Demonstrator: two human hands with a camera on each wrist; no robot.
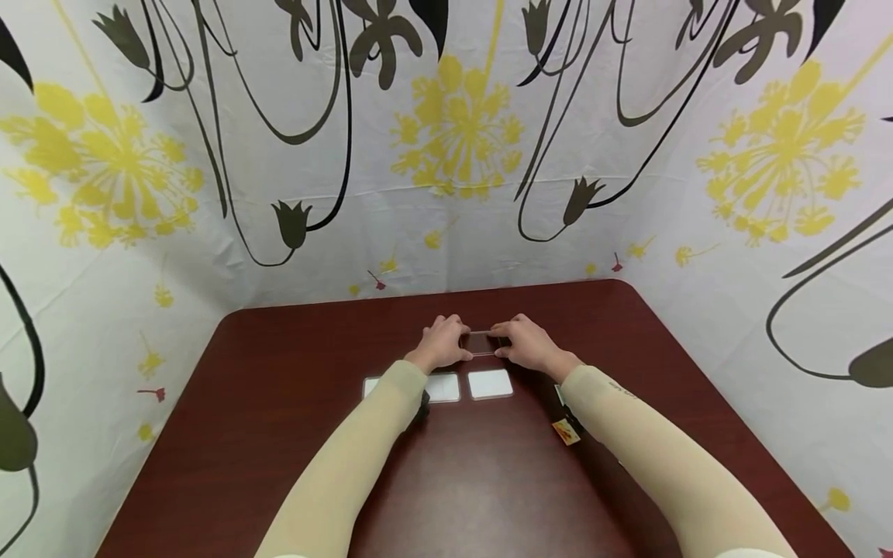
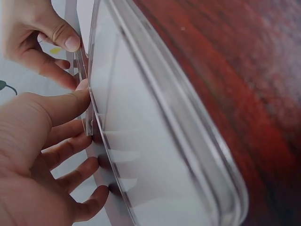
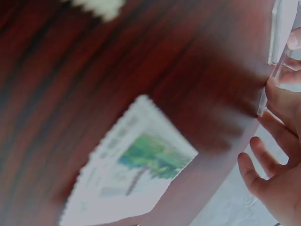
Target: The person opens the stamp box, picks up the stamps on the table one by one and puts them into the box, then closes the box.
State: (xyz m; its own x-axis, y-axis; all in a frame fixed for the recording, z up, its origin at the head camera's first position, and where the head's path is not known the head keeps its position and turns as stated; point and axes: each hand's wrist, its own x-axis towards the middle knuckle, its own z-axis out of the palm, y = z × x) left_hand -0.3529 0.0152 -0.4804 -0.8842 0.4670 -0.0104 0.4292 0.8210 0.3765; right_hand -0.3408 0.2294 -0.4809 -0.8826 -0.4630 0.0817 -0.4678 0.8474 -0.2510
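By the left hand (image 1: 443, 342) and right hand (image 1: 528, 343), a clear case (image 1: 480, 343) is pinched, near cases (image 1: 491, 384) showing white inside

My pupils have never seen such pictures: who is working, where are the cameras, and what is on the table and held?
No machine here: a person works with two bare hands. The wide picture comes from a camera on the head, looking forward and down; the two close, tilted ones come from cameras on the left and right wrists. On the dark red table lie flat white-faced cases, partly behind the left sleeve, an orange-yellow printed piece, and, in the right wrist picture, a paper with toothed edges and a tree picture, probably a stamp. The left hand and right hand hold a clear piece between them, one at each end.
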